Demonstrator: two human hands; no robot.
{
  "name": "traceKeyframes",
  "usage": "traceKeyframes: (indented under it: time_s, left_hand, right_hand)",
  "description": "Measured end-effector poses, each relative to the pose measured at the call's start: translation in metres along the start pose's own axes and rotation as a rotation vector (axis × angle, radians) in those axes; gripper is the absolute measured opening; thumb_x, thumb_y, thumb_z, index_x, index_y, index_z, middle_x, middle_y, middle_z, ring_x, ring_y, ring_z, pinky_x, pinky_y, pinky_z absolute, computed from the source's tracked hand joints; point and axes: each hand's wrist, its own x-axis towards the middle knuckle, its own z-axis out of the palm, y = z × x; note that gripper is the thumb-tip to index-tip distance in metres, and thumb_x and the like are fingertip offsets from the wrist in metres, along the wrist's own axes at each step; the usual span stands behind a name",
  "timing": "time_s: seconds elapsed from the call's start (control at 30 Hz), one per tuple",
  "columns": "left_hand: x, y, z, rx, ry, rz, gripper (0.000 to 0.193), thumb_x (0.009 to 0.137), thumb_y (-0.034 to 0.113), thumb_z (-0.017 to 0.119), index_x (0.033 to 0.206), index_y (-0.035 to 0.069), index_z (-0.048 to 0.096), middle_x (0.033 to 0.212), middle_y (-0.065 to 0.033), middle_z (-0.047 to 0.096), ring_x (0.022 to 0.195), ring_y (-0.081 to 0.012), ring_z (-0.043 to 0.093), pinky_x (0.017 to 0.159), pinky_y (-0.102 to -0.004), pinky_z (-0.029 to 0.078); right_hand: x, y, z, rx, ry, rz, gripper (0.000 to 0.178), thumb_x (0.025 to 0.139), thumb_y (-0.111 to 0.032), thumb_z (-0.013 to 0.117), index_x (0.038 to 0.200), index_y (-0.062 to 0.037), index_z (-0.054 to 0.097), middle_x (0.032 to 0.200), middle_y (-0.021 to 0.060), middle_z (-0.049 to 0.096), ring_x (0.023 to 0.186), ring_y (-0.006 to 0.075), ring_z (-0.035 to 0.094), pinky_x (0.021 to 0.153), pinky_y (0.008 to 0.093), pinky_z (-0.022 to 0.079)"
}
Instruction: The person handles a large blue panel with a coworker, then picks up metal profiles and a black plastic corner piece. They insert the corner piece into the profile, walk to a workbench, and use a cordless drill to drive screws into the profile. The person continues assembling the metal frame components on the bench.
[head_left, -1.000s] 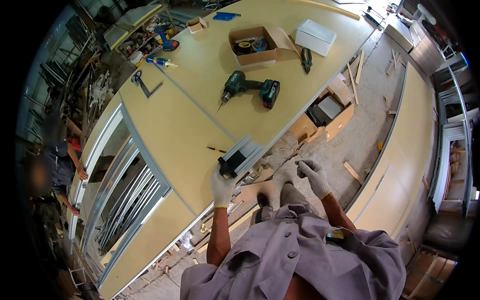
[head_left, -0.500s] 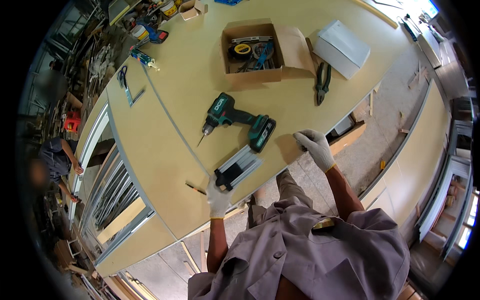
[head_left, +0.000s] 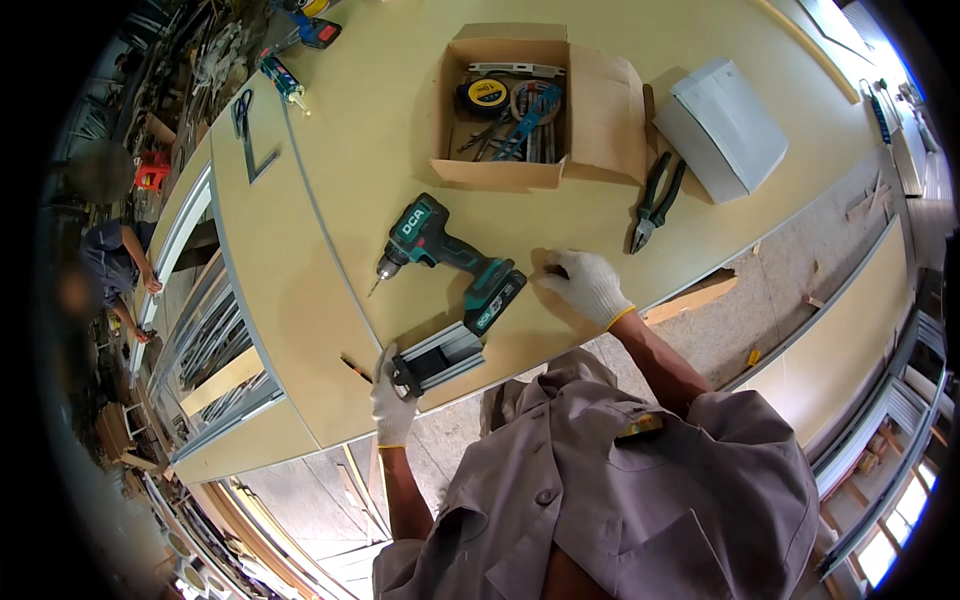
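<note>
A silver grooved metal profile (head_left: 463, 344) with a black block (head_left: 428, 362) sits at the near edge of the pale yellow flat panel (head_left: 350, 120). The white-gloved left hand (head_left: 391, 400) pinches the block's left end. The white-gloved right hand (head_left: 590, 286) is half curled over the panel; its contents cannot be told. A green-and-black cordless drill (head_left: 458, 253) lies just beyond the profile
</note>
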Motion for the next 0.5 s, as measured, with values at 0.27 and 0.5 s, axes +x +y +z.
traceKeyframes:
  time_s: [0.27, 0.5]
  left_hand:
    - [-0.022, -0.001, -0.031, 0.108, 0.298, -0.135, 0.051, 0.091, 0.007, 0.074, 0.14, 0.002, 0.059, 0.126, -0.0162, 0.069, 0.115, -0.029, 0.068, 0.1, -0.0374, 0.053]
    - [0.013, 0.033, -0.018, 0.002, 0.374, -0.054, 0.039, 0.095, 0.013, 0.072, 0.13, -0.004, 0.065, 0.118, -0.0169, 0.073, 0.109, -0.0237, 0.07, 0.096, -0.0357, 0.054]
  right_hand:
    - [0.014, -0.016, -0.028, 0.079, 0.1, -0.026, 0.043, 0.088, -0.039, 0.074, 0.116, -0.0064, 0.073, 0.092, 0.0201, 0.073, 0.087, 0.0387, 0.071, 0.08, 0.0445, 0.056]
    - [0.081, -0.089, 0.001, 0.082, -0.176, -0.106, 0.067, 0.082, -0.056, 0.078, 0.115, 0.0021, 0.071, 0.093, 0.023, 0.073, 0.093, 0.0403, 0.071, 0.081, 0.0445, 0.054]
